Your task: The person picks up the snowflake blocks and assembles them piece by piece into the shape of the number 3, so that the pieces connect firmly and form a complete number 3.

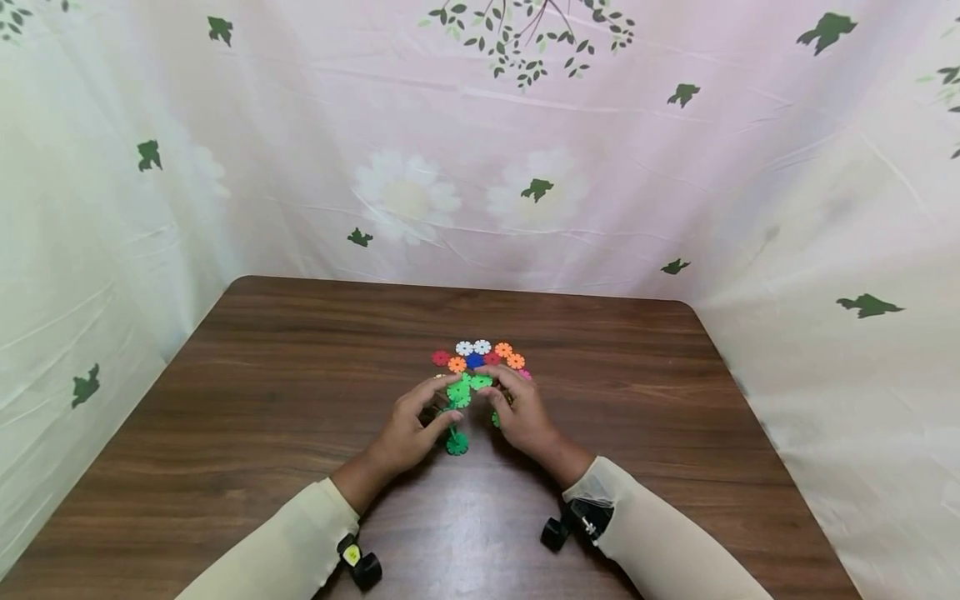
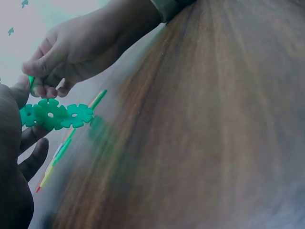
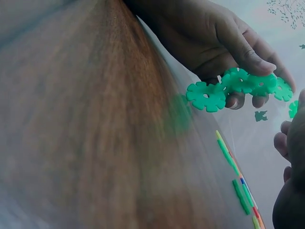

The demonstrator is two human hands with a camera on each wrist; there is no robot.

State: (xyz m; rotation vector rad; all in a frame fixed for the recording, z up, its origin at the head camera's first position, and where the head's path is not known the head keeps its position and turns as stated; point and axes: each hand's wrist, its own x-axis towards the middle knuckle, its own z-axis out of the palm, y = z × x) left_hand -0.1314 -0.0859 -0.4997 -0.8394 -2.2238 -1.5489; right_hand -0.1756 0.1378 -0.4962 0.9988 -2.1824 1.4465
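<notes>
My left hand (image 1: 408, 427) pinches a chain of linked green snowflake discs (image 3: 206, 96), thumb laid over it in the right wrist view. One end of the chain hangs down toward me in the head view, near a lower green disc (image 1: 457, 442). Close by on the right, my right hand (image 1: 525, 412) pinches another green disc (image 1: 481, 382) between thumb and fingers. The two hands face each other over the table with the green pieces between them. Whether that disc touches the chain, I cannot tell.
Beyond the hands lie loose discs on the wooden table (image 1: 315, 367): white (image 1: 464, 347), orange (image 1: 503, 349), red (image 1: 441, 357) and blue (image 1: 475, 361). Another green disc (image 1: 496, 419) is partly hidden by my right hand. A printed curtain (image 1: 465, 117) surrounds the table's far sides.
</notes>
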